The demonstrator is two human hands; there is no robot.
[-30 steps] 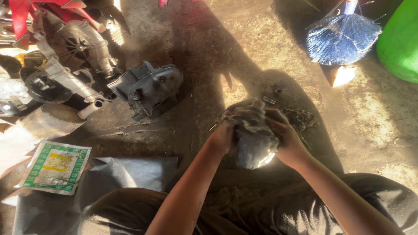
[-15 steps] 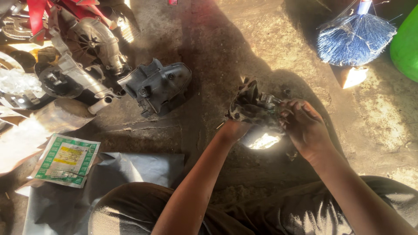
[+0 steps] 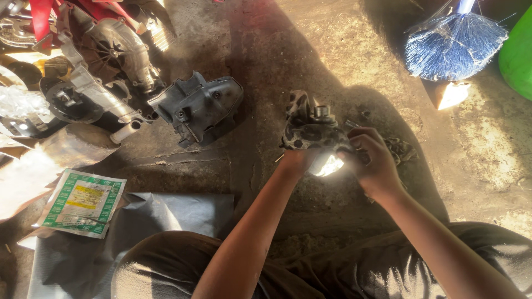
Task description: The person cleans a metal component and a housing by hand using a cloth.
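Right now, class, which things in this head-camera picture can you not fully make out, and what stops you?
- Metal part: head view, mostly wrapped in the rag.
- Left hand fingers: under the rag.
- Right hand fingertips: lost in sun glare.
- Green container and broom: cut by frame edges.

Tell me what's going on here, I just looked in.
A person sits on a dirt floor and holds a small metal part wrapped in a dark rag. The left hand grips it from below; the right hand closes on the rag's right side. A black cover and an engine lie to the left, a green packet nearer, a blue broom at upper right.
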